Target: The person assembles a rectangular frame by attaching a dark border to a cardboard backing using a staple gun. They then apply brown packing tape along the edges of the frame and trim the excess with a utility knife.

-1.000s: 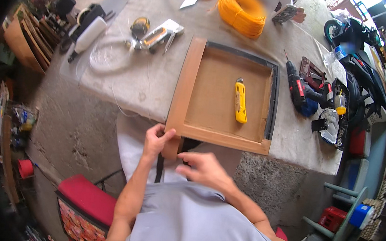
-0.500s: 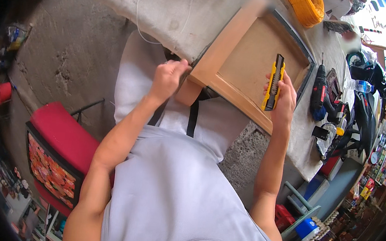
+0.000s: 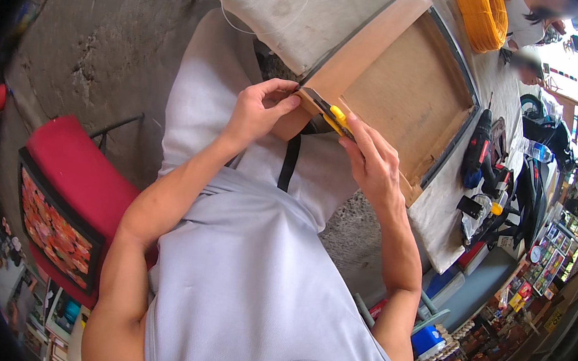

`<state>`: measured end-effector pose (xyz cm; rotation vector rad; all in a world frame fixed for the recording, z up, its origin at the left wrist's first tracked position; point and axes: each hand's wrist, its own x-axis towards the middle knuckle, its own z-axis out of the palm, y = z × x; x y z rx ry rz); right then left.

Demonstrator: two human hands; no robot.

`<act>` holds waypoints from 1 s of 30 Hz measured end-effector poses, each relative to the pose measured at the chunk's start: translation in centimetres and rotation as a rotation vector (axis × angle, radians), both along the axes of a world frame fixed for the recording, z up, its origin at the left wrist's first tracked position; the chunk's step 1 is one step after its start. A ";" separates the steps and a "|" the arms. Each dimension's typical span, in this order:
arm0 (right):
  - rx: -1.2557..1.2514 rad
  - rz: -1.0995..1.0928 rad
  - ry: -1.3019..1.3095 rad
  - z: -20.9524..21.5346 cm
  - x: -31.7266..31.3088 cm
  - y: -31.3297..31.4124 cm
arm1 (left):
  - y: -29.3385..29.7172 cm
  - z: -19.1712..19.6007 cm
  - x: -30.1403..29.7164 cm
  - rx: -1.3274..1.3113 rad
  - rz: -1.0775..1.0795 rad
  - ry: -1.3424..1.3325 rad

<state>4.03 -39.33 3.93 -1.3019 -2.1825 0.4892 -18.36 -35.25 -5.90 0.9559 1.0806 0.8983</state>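
Note:
A wooden frame (image 3: 380, 40) with a brown back panel and dark outer edging lies over the table's near edge, one corner reaching above my lap. My right hand (image 3: 376, 162) grips a yellow utility knife (image 3: 337, 120), its front end at that near corner. At the same corner, my left hand (image 3: 257, 113) has thumb and forefinger pinched together; whatever they hold is too small to make out. A brown strip (image 3: 285, 129) hangs below the corner, over my light trousers.
The cloth-covered table (image 3: 291, 14) bears an orange cord coil (image 3: 482, 18), a red-and-black power drill (image 3: 479, 146) and a plastic bottle (image 3: 539, 152). A red chair (image 3: 84, 171) with a framed floral picture (image 3: 55, 227) stands at my left. People are at the far right.
My right hand has brought the knife left and down from above the panel to the near corner. My left hand has shifted slightly right, to the corner. The view has shifted slightly.

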 end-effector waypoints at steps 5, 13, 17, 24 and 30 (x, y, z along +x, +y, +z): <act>0.046 0.012 -0.084 -0.1 0.3 0.1 | 0.0 0.2 -0.2 0.011 0.000 -0.010; 0.043 0.035 -0.072 0.2 0.3 0.4 | 0.1 0.2 -0.3 0.002 -0.003 -0.024; 0.029 0.036 -0.080 0.3 0.2 0.3 | 0.2 0.3 -0.3 -0.010 -0.001 -0.042; 0.029 0.046 -0.091 0.4 0.1 0.5 | 0.2 0.1 -0.3 0.000 0.006 -0.037; 0.055 0.050 -0.114 0.2 0.1 0.4 | 0.2 -0.2 -0.2 0.018 0.018 -0.048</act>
